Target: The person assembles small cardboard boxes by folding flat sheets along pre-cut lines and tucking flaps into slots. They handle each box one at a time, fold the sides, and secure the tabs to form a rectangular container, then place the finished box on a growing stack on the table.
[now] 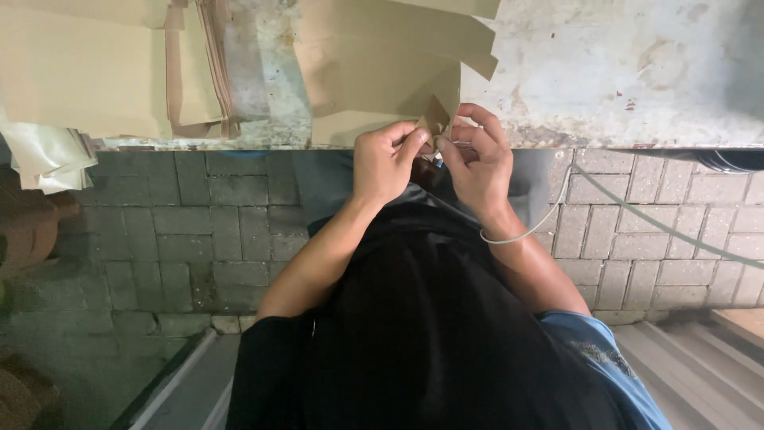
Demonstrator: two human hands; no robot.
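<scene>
I see 1 small brown paper piece [435, 121] at the near edge of the worn grey table [637, 72], pinched between both hands right where the tabletop ends. It sits directly between them: the left hand [384, 163] comes at it from the left, the right hand [476, 163] from the right, and both touch it, so neither is nearer. Its long axis looks roughly upright and tilted slightly away from me, though the fingers hide much of it. Both hands are closed on the piece, fingertips together on its lower part. Something small and bluish shows just under the fingertips; I cannot tell what it is.

Just beyond, 1 large folded brown paper sheet [382, 72] lies on the table, touching or nearly touching the piece. Farther left I count 1 stack of brown paper [95, 72]. 1 thin pale cord [549, 215] loops beside the right wrist. Below is a grey brick floor [199, 231].
</scene>
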